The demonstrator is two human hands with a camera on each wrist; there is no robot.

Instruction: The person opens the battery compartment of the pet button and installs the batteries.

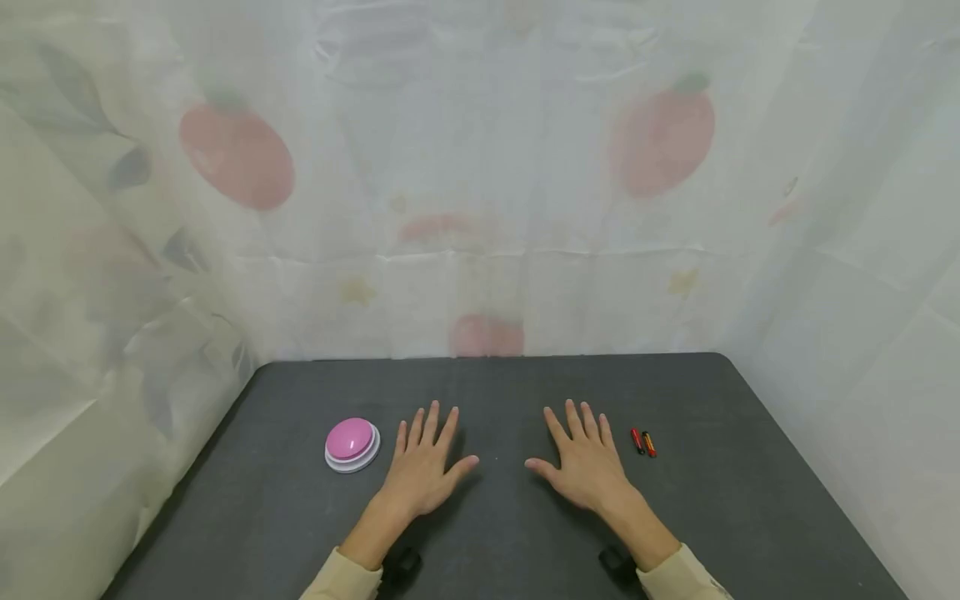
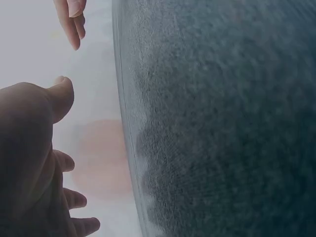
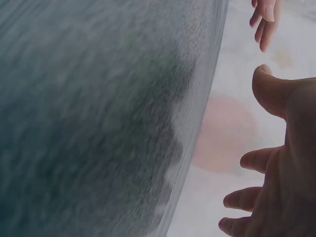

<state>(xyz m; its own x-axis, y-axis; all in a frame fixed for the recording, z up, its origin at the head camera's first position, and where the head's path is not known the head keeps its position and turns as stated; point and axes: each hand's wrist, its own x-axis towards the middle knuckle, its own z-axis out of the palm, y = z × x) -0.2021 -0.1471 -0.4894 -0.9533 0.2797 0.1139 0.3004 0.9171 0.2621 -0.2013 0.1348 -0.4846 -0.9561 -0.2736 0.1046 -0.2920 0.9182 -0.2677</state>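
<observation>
Both hands lie flat, palms down, fingers spread, holding nothing, on the dark grey felt-like tabletop (image 1: 487,533); left hand (image 1: 423,468) sits just right of the round pink dome button on a white base (image 1: 352,444), apart from it; right hand (image 1: 587,467) is near the two small red-and-orange cylindrical batteries (image 1: 643,442) lying to its right, long axes pointing away from the person; right hand is the nearer one to them.

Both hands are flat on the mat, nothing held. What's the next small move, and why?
Probably slide the right hand a little to its right and pinch the two small batteries. They lie just beyond its outer fingers, nearer than the pink button is to the left hand, and both hands are open and holding nothing.
</observation>
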